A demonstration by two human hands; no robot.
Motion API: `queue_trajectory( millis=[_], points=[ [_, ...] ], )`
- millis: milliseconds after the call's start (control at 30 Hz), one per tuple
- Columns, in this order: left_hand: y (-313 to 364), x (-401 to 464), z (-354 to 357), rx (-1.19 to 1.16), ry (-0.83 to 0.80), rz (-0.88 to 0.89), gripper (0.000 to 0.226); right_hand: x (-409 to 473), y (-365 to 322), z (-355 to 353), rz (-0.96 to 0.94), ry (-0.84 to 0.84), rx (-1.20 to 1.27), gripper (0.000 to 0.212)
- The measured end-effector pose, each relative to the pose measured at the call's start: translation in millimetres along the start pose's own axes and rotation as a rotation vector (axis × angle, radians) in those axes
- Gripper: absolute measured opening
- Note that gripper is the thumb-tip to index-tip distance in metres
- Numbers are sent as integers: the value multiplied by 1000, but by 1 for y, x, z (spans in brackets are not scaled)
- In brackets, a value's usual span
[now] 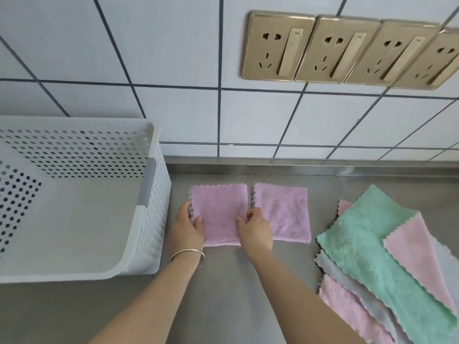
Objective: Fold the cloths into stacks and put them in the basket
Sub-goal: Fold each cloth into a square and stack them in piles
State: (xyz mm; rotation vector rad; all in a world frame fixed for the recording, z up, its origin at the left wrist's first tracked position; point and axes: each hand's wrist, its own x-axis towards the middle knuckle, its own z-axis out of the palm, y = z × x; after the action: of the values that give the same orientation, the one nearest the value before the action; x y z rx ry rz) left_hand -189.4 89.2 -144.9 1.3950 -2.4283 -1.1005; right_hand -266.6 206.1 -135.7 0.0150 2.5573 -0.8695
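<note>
- Grey steel tabletop (236, 281) carries everything.
- White perforated plastic basket (154, 219): landmark, at left.
- Loose pile of unfolded green, pink and grey cloths (377, 264): far right of basket.
- Folded pink square cloth (218, 212): just right of basket; second folded pink cloth (285, 214) beside it.
- Left hand (186, 227) grips the first cloth's left edge, right hand (255, 229) its right edge.

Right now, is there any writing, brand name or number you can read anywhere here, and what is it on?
None can be read.
Wall sockets: a tiny dark mark at the top of each switch, too small and blurred to read.
Basket, folded cloths, loose cloths and bracelet: no text visible.
</note>
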Motion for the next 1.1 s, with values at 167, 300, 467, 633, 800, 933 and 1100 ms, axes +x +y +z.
queue_trajectory(
  millis=[167, 300, 467, 633, 800, 933, 1100],
  points=[
    [9, -7, -14, 258, 69, 198, 53, -3, 12, -46, -169, 24, -48, 24],
    [30, -45, -2, 310, 166, 537, 44, -32, 89, -105, -243, 128, -141, 15],
    [56, -94, 50, 315, 60, 781, 46, -63, 200, -154, -150, 420, -371, 29],
    [93, -154, 107, 274, -168, 1033, 41, -75, 250, -173, -116, 454, -450, 15],
    [139, -187, 151, 425, -308, 1250, 50, -71, 263, -195, -282, 548, -337, 22],
    [169, -190, 160, 476, -277, 1102, 38, -74, 259, -229, -422, 631, -234, 14],
    [194, -174, 123, 264, -157, 989, 31, -83, 251, -293, -419, 433, -235, 14]
  ],
)
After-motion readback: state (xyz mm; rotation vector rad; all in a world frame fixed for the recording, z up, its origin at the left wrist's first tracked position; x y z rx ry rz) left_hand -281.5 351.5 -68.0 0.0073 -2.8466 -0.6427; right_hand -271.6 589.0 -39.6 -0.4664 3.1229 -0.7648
